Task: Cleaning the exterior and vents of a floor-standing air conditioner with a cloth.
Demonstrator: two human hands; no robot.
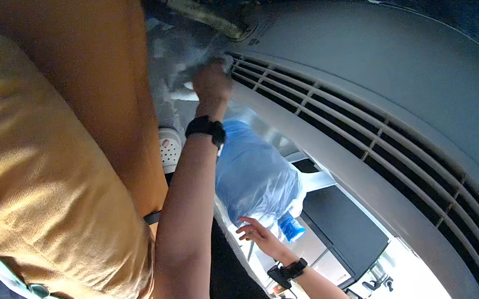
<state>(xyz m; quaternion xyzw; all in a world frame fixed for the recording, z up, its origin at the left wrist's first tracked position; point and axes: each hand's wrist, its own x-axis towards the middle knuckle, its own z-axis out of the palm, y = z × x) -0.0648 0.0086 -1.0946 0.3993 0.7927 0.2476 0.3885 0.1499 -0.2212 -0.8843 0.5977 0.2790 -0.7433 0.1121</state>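
Stretched far ahead, my left hand (212,83) bears a black wristband and is closed around what looks like a whitish cloth (183,93), blurred. It touches or nearly touches the end of a long slatted vent grille (363,146) in a pale grey appliance housing. Lower down, my right hand (258,236) is held with its fingers apart and nothing in them. It also wears a black wristband with a small device and cable. Close to its fingertips is a large blue water jug (254,170) wrapped in clear plastic, with a blue cap (292,228).
A pale wrapped pipe (199,12) enters the housing (374,53) near the grille's end. Yellow-brown clothing (49,193) fills the left side. A white perforated clog (170,148) shows beside it. Beyond the jug stands a dark grey cabinet-like box (348,226).
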